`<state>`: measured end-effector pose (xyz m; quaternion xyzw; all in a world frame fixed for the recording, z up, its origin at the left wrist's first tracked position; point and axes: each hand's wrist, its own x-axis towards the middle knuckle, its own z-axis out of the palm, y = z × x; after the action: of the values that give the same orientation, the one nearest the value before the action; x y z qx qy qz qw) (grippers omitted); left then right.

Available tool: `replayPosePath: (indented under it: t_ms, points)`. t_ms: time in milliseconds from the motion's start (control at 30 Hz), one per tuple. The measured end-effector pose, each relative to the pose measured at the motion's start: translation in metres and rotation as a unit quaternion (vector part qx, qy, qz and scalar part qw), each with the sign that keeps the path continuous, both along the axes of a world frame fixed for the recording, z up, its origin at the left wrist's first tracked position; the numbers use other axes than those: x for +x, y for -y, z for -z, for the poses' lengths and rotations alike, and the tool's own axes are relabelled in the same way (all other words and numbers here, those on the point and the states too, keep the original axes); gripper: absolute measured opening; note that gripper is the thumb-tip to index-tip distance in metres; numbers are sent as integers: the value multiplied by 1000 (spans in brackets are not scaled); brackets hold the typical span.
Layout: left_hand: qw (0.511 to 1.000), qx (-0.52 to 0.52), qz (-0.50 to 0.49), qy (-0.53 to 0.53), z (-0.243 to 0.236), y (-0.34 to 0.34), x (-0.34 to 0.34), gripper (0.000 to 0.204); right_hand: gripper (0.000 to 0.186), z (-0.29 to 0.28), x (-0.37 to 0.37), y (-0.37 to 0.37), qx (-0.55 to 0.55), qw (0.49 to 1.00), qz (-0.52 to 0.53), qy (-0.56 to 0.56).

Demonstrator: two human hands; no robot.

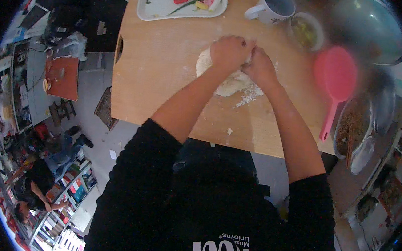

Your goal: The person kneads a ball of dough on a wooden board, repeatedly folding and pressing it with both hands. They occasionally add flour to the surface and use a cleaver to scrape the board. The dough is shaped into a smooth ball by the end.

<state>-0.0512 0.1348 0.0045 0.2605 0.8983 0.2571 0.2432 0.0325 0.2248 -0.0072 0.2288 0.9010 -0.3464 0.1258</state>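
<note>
A pale lump of dough lies on the wooden board, with loose white flour scattered beside it. My left hand is closed on the dough's far side, knuckles up. Close against it, my right hand is closed too, gripping the dough's right edge. The fingertips of both hands are tucked under and mostly hidden. Bare forearms reach in from dark pushed-up sleeves.
A white tray holds a red-handled tool and vegetable pieces. Further right stand a mug, a small bowl, a large metal bowl and a pink strainer. A basin with chopsticks sits right. Another person is far left.
</note>
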Motion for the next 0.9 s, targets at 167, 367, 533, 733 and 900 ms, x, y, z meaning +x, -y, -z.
replayPosePath:
  t_ms: [167, 367, 533, 733, 900]
  points:
    - [994, 56, 87, 45, 6, 67, -17, 65, 63, -17, 38, -3, -98, 988, 22, -122]
    - [910, 34, -121, 396, -17, 112, 20, 68, 74, -45, 1, 18, 18, 986, -167, -14]
    - [925, 194, -206, 253, -17, 133, 40, 55, 64, -98, 45, 107, 153, 934, -264, -186]
    - [932, 314, -170, -67, -40, 114, 120, 26, 52, -53, 98, 114, 56, 972, -60, -220]
    - [984, 79, -43, -152, 2, 78, 63, 29, 47, 5, 62, 88, 33, 989, -18, -144]
